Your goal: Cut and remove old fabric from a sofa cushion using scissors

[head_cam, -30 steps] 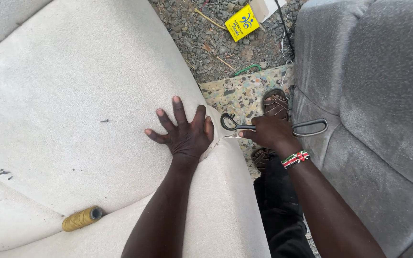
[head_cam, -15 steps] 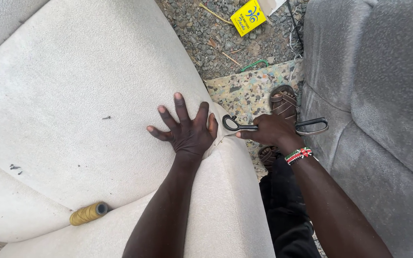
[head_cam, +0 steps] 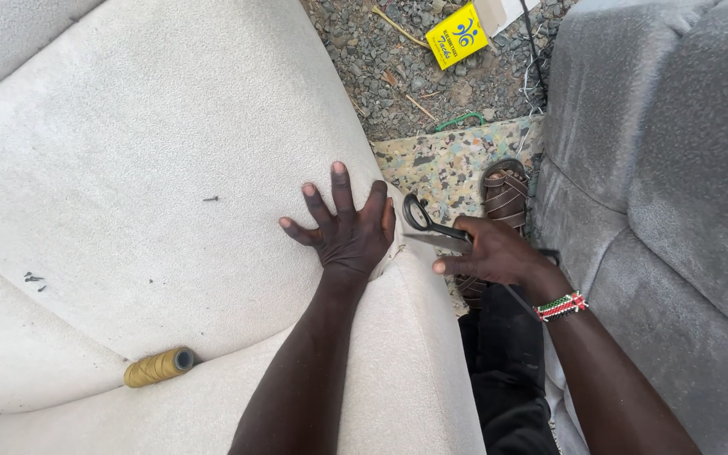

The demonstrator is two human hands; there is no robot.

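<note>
left hand (head_cam: 349,232) – we press it flat, fingers spread, on cream cushion (head_cam: 153,168) | right hand (head_cam: 495,253) – we grip black scissors (head_cam: 431,226)

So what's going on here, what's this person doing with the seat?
A person leans over a cream upholstered seat cushion. The left hand lies flat with fingers spread near the cushion's right edge, while the right hand holds black scissors right beside that edge. A spool of yellow thread lies in the cushion's seam. A grey seat stands to the right, and a sandalled foot rests on a foam scrap over gravel.
</note>
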